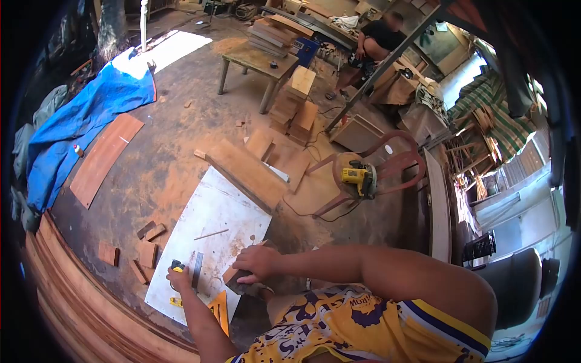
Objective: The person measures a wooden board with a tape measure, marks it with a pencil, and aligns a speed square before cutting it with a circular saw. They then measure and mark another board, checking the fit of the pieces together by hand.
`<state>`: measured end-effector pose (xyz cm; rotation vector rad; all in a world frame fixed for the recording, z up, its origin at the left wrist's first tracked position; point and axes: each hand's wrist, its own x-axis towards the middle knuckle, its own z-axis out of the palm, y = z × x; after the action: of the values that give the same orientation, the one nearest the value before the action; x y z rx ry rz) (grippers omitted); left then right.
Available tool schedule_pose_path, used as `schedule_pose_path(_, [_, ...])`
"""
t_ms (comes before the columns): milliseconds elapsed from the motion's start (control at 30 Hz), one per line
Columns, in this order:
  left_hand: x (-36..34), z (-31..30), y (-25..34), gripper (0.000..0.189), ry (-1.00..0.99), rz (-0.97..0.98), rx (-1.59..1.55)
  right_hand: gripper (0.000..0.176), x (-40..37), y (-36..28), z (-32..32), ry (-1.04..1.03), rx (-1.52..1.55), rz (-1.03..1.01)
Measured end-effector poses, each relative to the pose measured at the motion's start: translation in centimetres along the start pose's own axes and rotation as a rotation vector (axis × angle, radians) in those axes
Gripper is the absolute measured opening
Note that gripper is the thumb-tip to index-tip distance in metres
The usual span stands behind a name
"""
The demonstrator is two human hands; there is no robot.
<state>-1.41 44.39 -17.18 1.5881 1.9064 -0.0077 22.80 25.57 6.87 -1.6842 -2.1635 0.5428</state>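
My left hand [178,279] is closed around a black and yellow tape measure [177,265], low over a white board [209,206]. My right hand [256,264] grips a short brown wood block [230,275] at the board's near right edge; part of the block is hidden under the fingers. Between the hands lies a grey metal ruler [197,270]. An orange triangular square [219,310] rests close to my left forearm. A small yellow object [175,301] sits below my left hand, too small to name. Farther up the board is a thin wooden stick [211,234].
Wood offcuts [147,254] lie left of the board, long planks [91,290] beyond them. A thick plank [242,172] borders its far edge. A yellow circular saw [357,176] rests on a chair [411,157]. A person [384,36] sits at the back near a low table [251,57].
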Motion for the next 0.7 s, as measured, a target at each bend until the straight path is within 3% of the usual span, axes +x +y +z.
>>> schedule_pose_path(67, [1.5,1.3,-0.8,0.072,-0.079,-0.030,0.080,0.037,0.0,0.0,0.1,-0.001,0.006,0.003])
schedule_pose_path(233, [2.7,4.3,-3.2,0.071,-0.050,0.079,0.081,0.037,0.0,-0.2,0.0,-0.011,-0.006,-0.014])
schedule_pose_path(433, [0.0,1.5,-0.4,0.064,-0.056,-0.012,0.127,0.036,0.3,-0.7,-0.2,-0.018,0.013,-0.013])
schedule_pose_path(567, [-1.6,2.2,1.5,0.049,0.089,0.208,-0.149,0.037,0.2,0.1,-0.3,-0.049,-0.017,-0.021])
schedule_pose_path(633, [-2.3,2.3,1.8,0.045,0.095,0.468,-0.520,0.037,-0.1,0.0,0.0,-0.031,-0.015,-0.033])
schedule_pose_path(700, [-6.8,-1.4,5.0,0.038,0.069,0.462,-0.631,0.037,-0.1,0.1,0.0,0.010,0.013,-0.024])
